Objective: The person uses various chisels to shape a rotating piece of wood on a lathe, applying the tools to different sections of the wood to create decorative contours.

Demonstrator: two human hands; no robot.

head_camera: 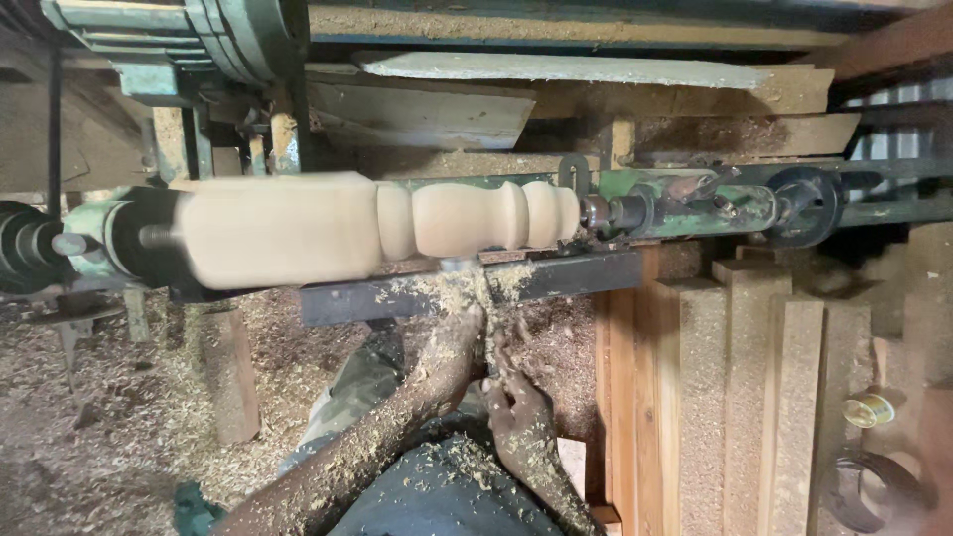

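Sawdust covered the workshop floor (119, 427) beneath a green lathe (685, 203). One pale turned spindle (397, 223) sat between its centres, blurred. The left hand (462, 323) reached up to the dark tool rest (556, 283), shavings hiding its fingers; grip could not be told. The right hand (518, 412) was clenched on a tool handle (493, 369). Several planks (745, 397) stood at the right.

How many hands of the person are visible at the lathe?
2: the left hand is up at the tool rest, under the spinning wooden spindle; the right hand is lower, nearer the body.
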